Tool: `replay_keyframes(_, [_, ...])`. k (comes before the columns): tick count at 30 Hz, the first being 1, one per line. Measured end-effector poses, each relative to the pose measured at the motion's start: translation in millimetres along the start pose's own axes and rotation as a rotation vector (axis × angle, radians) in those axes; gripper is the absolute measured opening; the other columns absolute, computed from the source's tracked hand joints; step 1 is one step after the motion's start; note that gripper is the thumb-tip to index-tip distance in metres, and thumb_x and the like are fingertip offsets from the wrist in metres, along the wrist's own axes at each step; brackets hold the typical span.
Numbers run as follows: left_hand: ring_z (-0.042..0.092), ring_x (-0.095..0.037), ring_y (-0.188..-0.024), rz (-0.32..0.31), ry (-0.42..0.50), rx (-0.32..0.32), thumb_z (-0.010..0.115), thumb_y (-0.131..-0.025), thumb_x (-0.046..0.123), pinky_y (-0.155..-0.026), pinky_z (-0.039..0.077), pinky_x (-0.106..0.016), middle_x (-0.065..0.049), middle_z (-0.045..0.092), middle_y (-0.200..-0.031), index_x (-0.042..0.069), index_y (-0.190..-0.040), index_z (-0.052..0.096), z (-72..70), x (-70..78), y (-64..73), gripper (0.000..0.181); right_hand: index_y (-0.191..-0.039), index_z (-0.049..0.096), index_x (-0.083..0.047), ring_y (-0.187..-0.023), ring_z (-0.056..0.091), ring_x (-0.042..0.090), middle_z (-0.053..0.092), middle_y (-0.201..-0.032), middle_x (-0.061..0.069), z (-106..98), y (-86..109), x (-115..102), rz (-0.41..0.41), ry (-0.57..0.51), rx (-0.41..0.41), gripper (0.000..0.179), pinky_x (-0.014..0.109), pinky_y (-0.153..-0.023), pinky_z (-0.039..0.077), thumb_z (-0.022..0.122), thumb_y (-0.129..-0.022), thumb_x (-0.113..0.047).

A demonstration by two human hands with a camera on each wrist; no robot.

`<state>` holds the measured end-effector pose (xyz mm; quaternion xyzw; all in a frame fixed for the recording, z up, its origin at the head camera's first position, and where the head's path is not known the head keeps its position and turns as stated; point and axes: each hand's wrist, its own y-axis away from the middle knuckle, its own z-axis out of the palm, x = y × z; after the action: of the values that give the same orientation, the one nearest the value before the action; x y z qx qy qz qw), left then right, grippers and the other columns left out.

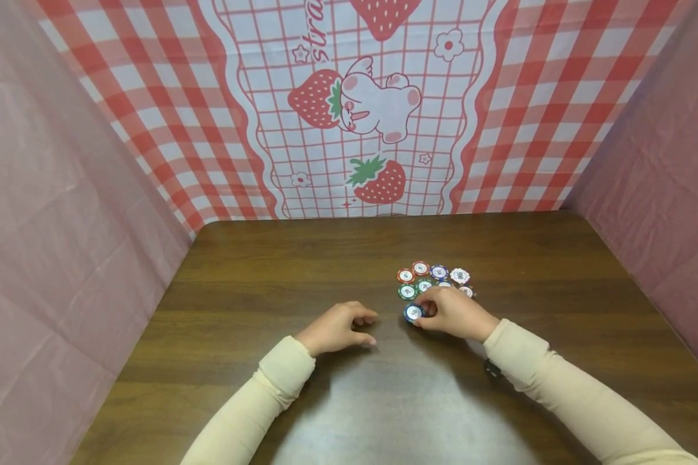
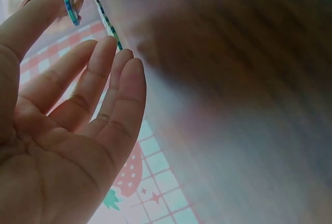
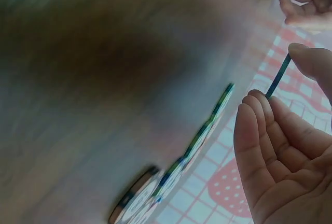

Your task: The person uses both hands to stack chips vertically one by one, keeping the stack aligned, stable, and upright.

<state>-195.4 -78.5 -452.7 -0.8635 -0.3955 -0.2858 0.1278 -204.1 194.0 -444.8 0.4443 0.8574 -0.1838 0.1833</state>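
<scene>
My right hand [image 1: 455,312] pinches a dark blue poker chip [image 1: 413,313] between thumb and fingertips, near the front of a group of chips. In the right wrist view that chip [image 3: 278,75] shows edge-on, tilted. Two rows of flat poker chips lie behind it: red chips [image 1: 421,267], a blue chip [image 1: 439,272] and a white chip [image 1: 460,276] at the back, green chips [image 1: 407,291] in front. This hand partly hides the front row's right end. My left hand [image 1: 338,328] holds nothing; its fingers are relaxed, to the left of the pinched chip.
The brown wooden table [image 1: 256,258] reaches back to a strawberry-print checked cloth [image 1: 326,148]. Pink cloths [image 1: 64,213] hang at both sides. A dark object [image 1: 492,369] shows beneath the right cuff.
</scene>
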Motion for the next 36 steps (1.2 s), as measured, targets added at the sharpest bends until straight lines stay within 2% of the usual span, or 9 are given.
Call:
replay_keyframes(9, [0.065,-0.016,-0.099,0.011,0.01,-0.003,0.08,-0.081,0.025,-0.089,0.051,-0.028,-0.004,0.071,-0.108,0.007,-0.12,0.069,1.1,3.5,-1.5,0.044,-0.093,0.073,-0.007,-0.068,0.057,0.003,0.065,-0.074,-0.005,9,-3.9,-14,-0.032,0.0,-0.007,0.025,0.02,-0.063,0.048,0.082,-0.076,-0.024])
replay_keyframes(21, [0.065,-0.017,-0.096,0.014,-0.051,0.016,0.082,-0.078,0.025,-0.088,0.051,-0.029,-0.005,0.071,-0.104,0.005,-0.117,0.07,4.8,7.7,-2.8,0.045,-0.088,0.073,-0.01,-0.064,0.049,-0.001,0.062,-0.072,-0.006,17,-9.8,-31,-0.075,0.024,-0.07,0.021,0.017,-0.059,0.042,0.082,-0.077,-0.025])
replay_keyframes(26, [0.064,-0.015,-0.094,0.005,-0.065,0.017,0.083,-0.077,0.026,-0.085,0.05,-0.027,-0.004,0.07,-0.101,0.007,-0.116,0.071,6.0,7.9,-3.8,0.045,-0.089,0.074,-0.011,-0.063,0.047,-0.003,0.061,-0.071,-0.008,21,-12.6,-36,-0.091,0.048,-0.077,0.022,0.016,-0.058,0.04,0.082,-0.077,-0.027])
replay_keyframes(32, [0.062,-0.013,-0.09,0.024,-0.062,0.024,0.084,-0.075,0.026,-0.081,0.049,-0.026,-0.001,0.07,-0.097,0.011,-0.113,0.073,6.0,7.1,-4.7,0.042,-0.09,0.075,-0.011,-0.062,0.045,-0.002,0.059,-0.071,-0.008,25,-16.0,-40,-0.099,0.039,-0.09,0.022,0.016,-0.058,0.039,0.083,-0.076,-0.028])
replay_keyframes(36, [0.062,-0.013,-0.09,0.007,-0.046,0.021,0.084,-0.076,0.025,-0.081,0.049,-0.025,-0.002,0.07,-0.097,0.012,-0.113,0.073,5.1,7.9,-4.0,0.041,-0.09,0.076,-0.012,-0.062,0.044,-0.001,0.059,-0.071,-0.008,27,-18.1,-43,-0.091,0.036,-0.107,0.022,0.017,-0.057,0.038,0.083,-0.076,-0.027])
